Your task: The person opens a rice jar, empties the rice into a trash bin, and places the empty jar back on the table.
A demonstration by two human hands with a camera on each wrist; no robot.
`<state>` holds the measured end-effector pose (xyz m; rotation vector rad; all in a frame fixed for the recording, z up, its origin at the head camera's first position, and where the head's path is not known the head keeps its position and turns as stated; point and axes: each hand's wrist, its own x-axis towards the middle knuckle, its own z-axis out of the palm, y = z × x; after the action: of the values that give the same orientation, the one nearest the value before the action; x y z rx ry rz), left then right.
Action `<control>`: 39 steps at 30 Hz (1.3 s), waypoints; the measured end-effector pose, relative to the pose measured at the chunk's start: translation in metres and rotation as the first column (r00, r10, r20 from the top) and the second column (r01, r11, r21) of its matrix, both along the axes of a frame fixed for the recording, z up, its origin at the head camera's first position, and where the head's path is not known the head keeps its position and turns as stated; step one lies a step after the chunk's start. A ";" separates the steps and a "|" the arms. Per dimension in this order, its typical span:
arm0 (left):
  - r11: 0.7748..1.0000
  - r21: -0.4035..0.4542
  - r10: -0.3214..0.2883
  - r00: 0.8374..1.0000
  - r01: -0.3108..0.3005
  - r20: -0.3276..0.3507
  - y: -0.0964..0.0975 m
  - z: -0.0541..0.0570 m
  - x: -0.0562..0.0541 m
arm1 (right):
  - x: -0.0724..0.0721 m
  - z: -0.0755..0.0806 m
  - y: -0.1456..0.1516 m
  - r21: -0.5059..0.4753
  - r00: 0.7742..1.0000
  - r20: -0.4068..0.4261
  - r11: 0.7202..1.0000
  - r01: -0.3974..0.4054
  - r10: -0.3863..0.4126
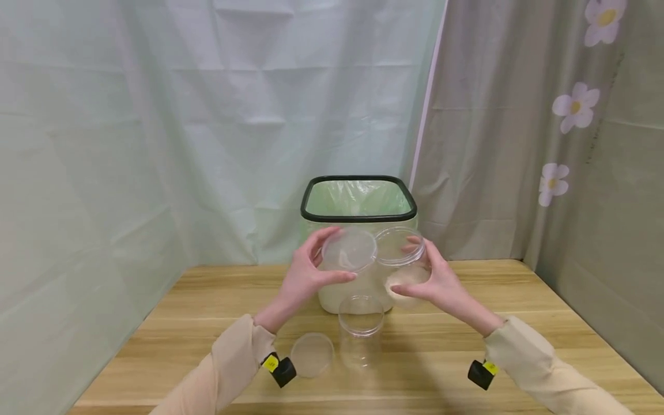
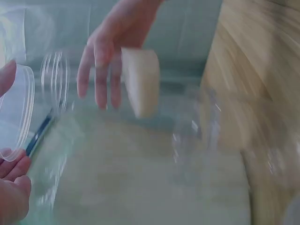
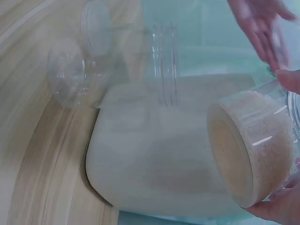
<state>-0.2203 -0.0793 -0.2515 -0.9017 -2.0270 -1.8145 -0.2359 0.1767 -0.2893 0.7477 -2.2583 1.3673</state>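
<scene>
My left hand (image 1: pixel 306 271) grips a round translucent lid (image 1: pixel 349 251) by its edge, thumb below and fingers above. In my right hand (image 1: pixel 441 279) is a clear plastic jar (image 3: pixel 262 136), its mouth uncovered and its lower part filled with pale, rice-like grains (image 1: pixel 407 283). Lid and jar are held in the air side by side, the lid's edge right at the jar's rim in the head view. Below them a second clear jar (image 1: pixel 361 340), with no lid on it, stands on the table. A second translucent lid (image 1: pixel 312 355) lies flat to its left.
A pale bin (image 1: pixel 332 297) with a black rim (image 1: pixel 358 218) and a clear liner (image 1: pixel 358 196) stands behind the hands on the wooden table (image 1: pixel 228 311). Curtains (image 1: pixel 280 115) hang behind and at both sides.
</scene>
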 end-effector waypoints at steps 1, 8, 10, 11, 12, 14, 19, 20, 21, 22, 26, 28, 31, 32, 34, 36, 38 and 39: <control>1.000 -0.005 0.012 1.000 -0.012 -0.003 -0.007 -0.006 -0.002 | 0.000 0.000 0.002 -0.002 1.000 -0.003 1.000 0.001 -0.001; 0.993 -0.044 0.114 0.993 -0.112 0.030 -0.050 -0.043 -0.013 | 0.000 -0.001 0.013 -0.019 1.000 0.016 1.000 0.008 -0.008; 0.991 -0.050 0.125 0.992 -0.124 0.031 -0.057 -0.048 -0.013 | 0.001 -0.001 0.015 -0.020 1.000 0.024 1.000 0.011 -0.010; 0.990 -0.053 0.131 0.991 -0.130 0.030 -0.060 -0.050 -0.013 | 0.001 -0.001 0.015 -0.019 1.000 0.029 1.000 0.013 -0.012; 0.988 -0.061 0.141 0.990 -0.139 0.031 -0.064 -0.052 -0.012 | 0.001 -0.001 0.016 -0.016 0.999 0.031 1.000 0.017 -0.016; 0.984 -0.081 0.159 0.987 -0.156 0.031 -0.070 -0.056 -0.012 | 0.002 -0.001 0.017 -0.011 0.999 0.033 1.000 0.025 -0.025; 0.969 -0.136 0.215 0.975 -0.206 0.057 -0.087 -0.069 -0.008 | 0.003 -0.002 0.019 -0.027 0.999 0.034 1.000 0.011 -0.010; 0.966 -0.145 0.225 0.972 -0.214 0.063 -0.091 -0.072 -0.007 | 0.003 -0.002 0.020 -0.027 0.999 0.033 1.000 0.011 -0.010; 0.961 -0.157 0.238 0.969 -0.225 0.066 -0.094 -0.075 -0.007 | 0.003 -0.003 0.020 -0.028 0.999 0.032 1.000 0.012 -0.011; 0.958 -0.167 0.249 0.966 -0.235 0.070 -0.098 -0.077 -0.006 | 0.003 -0.003 0.021 -0.027 0.999 0.032 1.000 0.013 -0.012; 0.937 -0.212 0.301 0.949 -0.277 0.091 -0.110 -0.090 -0.007 | 0.005 -0.002 0.022 -0.013 0.999 0.035 0.999 0.031 -0.031; 0.924 -0.238 0.328 0.940 -0.298 0.097 -0.115 -0.095 -0.008 | 0.005 -0.001 0.023 -0.011 0.999 0.031 0.999 0.035 -0.035; 0.901 -0.282 0.371 0.923 -0.331 0.100 -0.122 -0.102 -0.008 | 0.005 0.000 0.025 -0.005 0.999 0.018 0.999 0.042 -0.042; 0.894 -0.294 0.381 0.919 -0.338 0.100 -0.124 -0.104 -0.009 | 0.005 0.000 0.026 -0.003 0.999 0.013 0.999 0.046 -0.046; 0.878 -0.324 0.404 0.909 -0.352 0.107 -0.128 -0.108 -0.009 | 0.005 0.000 0.027 0.003 0.999 0.008 0.999 0.053 -0.053; 0.865 -0.354 0.420 0.900 -0.357 0.117 -0.132 -0.113 -0.009 | 0.005 0.000 0.028 0.008 0.998 0.006 0.998 0.059 -0.059; 0.849 -0.386 0.432 0.894 -0.360 0.116 -0.136 -0.118 -0.010 | 0.004 0.000 0.029 0.011 0.998 0.004 0.998 0.061 -0.061; 0.839 -0.404 0.440 0.891 -0.364 0.113 -0.138 -0.120 -0.010 | 0.004 0.000 0.029 0.012 0.998 0.004 0.998 0.062 -0.062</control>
<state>-0.2307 -0.2169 -0.3717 -0.3255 -2.5130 -1.3563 -0.2319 0.2058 -0.2891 0.6729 -2.2758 1.3288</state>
